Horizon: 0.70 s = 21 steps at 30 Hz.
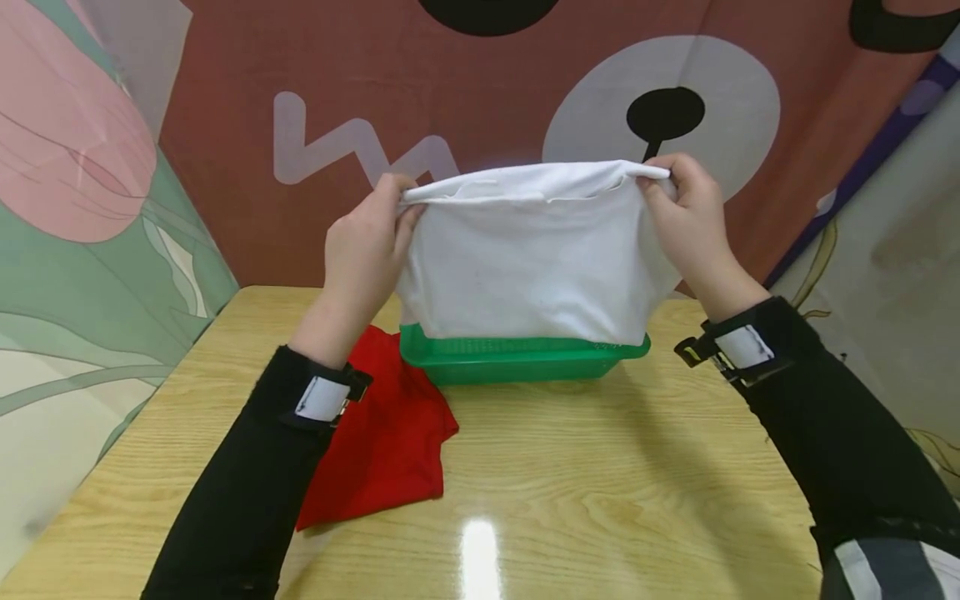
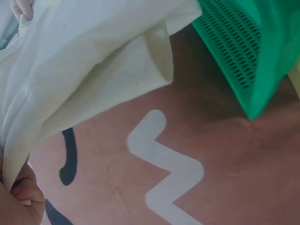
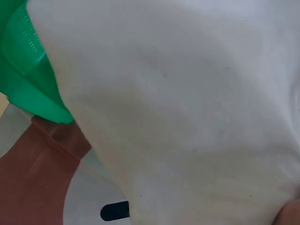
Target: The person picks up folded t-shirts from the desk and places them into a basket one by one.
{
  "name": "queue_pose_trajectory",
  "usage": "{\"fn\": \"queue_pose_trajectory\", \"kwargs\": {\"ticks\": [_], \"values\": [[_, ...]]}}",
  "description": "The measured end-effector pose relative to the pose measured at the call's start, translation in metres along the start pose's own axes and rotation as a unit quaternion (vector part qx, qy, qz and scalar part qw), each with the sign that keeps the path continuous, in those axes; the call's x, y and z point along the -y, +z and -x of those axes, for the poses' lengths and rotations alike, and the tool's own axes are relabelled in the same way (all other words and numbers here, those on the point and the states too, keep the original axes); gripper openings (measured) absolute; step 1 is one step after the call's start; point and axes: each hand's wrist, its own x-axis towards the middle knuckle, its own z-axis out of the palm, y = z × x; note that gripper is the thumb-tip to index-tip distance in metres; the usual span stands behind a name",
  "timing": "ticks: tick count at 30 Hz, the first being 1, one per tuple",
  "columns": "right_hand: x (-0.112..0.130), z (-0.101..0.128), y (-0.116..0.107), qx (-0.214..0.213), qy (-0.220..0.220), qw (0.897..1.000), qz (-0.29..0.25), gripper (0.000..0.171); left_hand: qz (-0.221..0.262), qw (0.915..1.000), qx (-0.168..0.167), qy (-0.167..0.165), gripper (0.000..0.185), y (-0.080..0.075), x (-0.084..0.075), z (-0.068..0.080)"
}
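A white cloth (image 1: 525,258) hangs stretched between both hands above a green perforated basket (image 1: 517,360). My left hand (image 1: 365,242) pinches the cloth's upper left corner. My right hand (image 1: 686,212) pinches the upper right corner. The cloth's lower edge drops to the basket's rim and hides the inside of the basket. In the left wrist view the white cloth (image 2: 79,61) fills the upper left, with the basket (image 2: 243,51) at upper right and my left hand (image 2: 18,197) at the bottom corner. The right wrist view is mostly white cloth (image 3: 187,108), with a piece of the basket (image 3: 28,79) at left.
A red cloth (image 1: 382,433) lies folded on the wooden table (image 1: 585,500), left of the basket and partly under my left forearm. Printed fabric backdrops (image 1: 225,150) stand close behind and on both sides of the table.
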Motion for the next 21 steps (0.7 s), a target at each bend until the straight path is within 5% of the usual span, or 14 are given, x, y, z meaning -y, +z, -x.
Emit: {"fn": "queue_pose_trajectory", "kwargs": {"ticks": [21], "values": [[-0.046,0.015,0.009,0.132,0.091,0.987,0.023,0.042,0.033,0.9935,0.102,-0.04,0.03,0.036,0.02,0.034]]}}
